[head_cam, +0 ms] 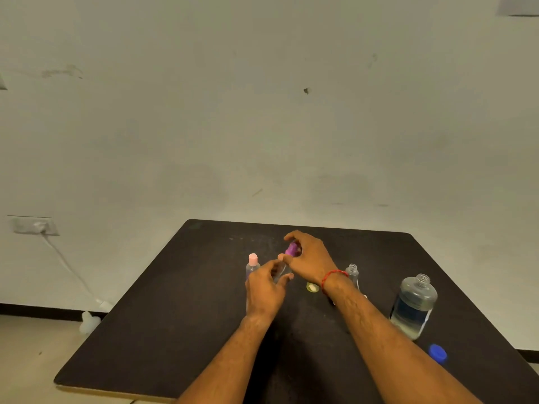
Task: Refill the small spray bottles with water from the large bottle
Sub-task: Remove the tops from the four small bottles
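Purple cap [291, 248] under right hand [310, 259]; left hand [267, 290] grips bottle [281, 269].

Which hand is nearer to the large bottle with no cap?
The right hand. It is left of the large bottle, with the open small bottle between them. The left hand is farther left, beside the pink-capped bottle.

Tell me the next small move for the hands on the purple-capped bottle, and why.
Probably keep twisting the purple cap with the right hand while the left hand steadies the small clear bottle. The cap sits at the bottle's top between the fingertips; whether it is going on or off, I cannot tell. The large bottle stands open, its blue cap beside it.
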The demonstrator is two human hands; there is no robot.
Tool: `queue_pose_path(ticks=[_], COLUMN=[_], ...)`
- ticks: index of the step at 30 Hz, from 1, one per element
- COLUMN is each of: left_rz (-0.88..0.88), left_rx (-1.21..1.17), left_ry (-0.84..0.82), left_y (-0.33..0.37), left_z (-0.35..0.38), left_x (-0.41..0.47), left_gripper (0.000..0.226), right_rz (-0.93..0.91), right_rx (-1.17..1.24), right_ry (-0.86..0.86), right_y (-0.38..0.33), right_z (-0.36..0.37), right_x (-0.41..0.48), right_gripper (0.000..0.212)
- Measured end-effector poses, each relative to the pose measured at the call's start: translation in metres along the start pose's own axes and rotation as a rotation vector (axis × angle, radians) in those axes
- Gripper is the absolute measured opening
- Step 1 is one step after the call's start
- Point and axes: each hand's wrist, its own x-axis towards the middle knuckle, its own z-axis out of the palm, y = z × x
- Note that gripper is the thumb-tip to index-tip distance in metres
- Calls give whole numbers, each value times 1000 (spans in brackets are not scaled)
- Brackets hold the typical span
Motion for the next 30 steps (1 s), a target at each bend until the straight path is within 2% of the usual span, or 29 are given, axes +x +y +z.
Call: queue_pose_path(ticks=[2, 6, 11, 15, 23, 30], left_rz=[6, 7, -6, -20, -96, -187], left_rx=[10, 32, 40, 34, 62, 22], left_ry=[5, -1, -3, 14, 9, 3], left_y=[0, -2, -2, -6, -10, -14], left_z=[1, 1, -1, -1, 4, 12], left_x=[0, 1, -1, -1, 3, 8], left_gripper=[36, 38, 37, 35, 30, 28], right_rz=[38, 28, -90, -99, -60, 64], right_rx=[-59, -124, -181, -161, -71, 19], right_ry=[44, 9, 3, 46, 215, 319], right_y=[-1, -2, -7, -4, 15, 41], right_z=[0, -2, -13, -24, -38, -22], right_x=[1, 0, -2, -3, -16, -32], right_gripper=[22, 10, 23, 27, 14, 10])
